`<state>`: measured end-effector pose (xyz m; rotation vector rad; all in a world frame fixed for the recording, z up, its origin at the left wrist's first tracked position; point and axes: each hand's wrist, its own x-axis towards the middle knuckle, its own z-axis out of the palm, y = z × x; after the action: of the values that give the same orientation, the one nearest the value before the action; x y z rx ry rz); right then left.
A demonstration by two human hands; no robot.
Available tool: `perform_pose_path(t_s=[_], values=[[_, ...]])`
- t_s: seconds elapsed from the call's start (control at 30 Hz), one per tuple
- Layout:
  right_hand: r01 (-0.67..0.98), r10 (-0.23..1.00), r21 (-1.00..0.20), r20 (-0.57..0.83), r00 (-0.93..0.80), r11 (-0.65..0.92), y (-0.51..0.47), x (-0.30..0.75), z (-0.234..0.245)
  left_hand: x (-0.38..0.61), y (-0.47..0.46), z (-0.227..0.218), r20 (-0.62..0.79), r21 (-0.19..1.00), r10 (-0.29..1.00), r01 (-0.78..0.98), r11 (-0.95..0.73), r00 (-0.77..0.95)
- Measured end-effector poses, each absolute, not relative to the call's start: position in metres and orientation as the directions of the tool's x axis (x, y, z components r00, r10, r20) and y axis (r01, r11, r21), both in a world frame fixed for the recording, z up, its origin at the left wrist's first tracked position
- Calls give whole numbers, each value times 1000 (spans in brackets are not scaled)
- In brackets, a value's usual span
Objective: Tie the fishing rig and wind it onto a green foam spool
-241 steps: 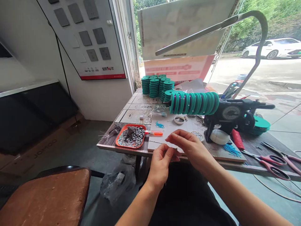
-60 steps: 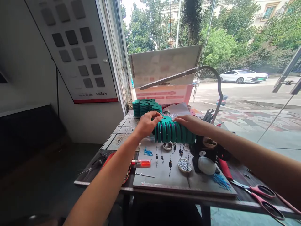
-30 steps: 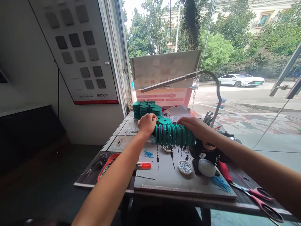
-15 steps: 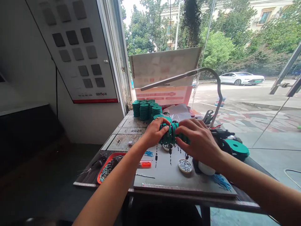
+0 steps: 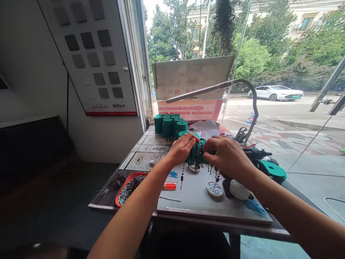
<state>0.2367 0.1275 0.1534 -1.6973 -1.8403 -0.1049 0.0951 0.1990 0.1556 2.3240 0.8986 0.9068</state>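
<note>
A row of green foam spools [image 5: 196, 155], wound with dark beaded cord, is held sideways above the mat in front of me. My left hand [image 5: 183, 148] is wrapped round its left end, thumb on top. At the right end, my right hand [image 5: 225, 153] has its fingers curled in and pinched against the spools; what lies between the fingertips is hidden. Dark beaded strands [image 5: 182, 178] dangle beneath the row. Below the hands are a dish of dark beads [image 5: 194, 168] and a dish of pale beads [image 5: 215, 188].
Stacks of green spools [image 5: 167, 126] stand at the back left of the table. An orange-red tray [image 5: 118, 201] of beaded pieces lies front left, beside a red-handled tool [image 5: 170, 186]. Blue strips [image 5: 255, 207], a white rounded object [image 5: 239, 190] and a lamp arm [image 5: 254, 104] are to the right.
My right hand's fingers have drawn in closer together at the spools. My left hand still grips the row. The whole view has shifted slightly.
</note>
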Motion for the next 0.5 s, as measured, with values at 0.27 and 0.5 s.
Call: perform_pose_path(t_s=[0.27, 0.5], values=[[904, 583, -26, 771, -254, 427, 108, 241, 132, 97, 208, 158, 371, 672, 733, 380, -635, 570], [934, 394, 107, 886, -245, 342, 126, 201, 103, 101, 216, 162, 325, 705, 747, 379, -600, 579]])
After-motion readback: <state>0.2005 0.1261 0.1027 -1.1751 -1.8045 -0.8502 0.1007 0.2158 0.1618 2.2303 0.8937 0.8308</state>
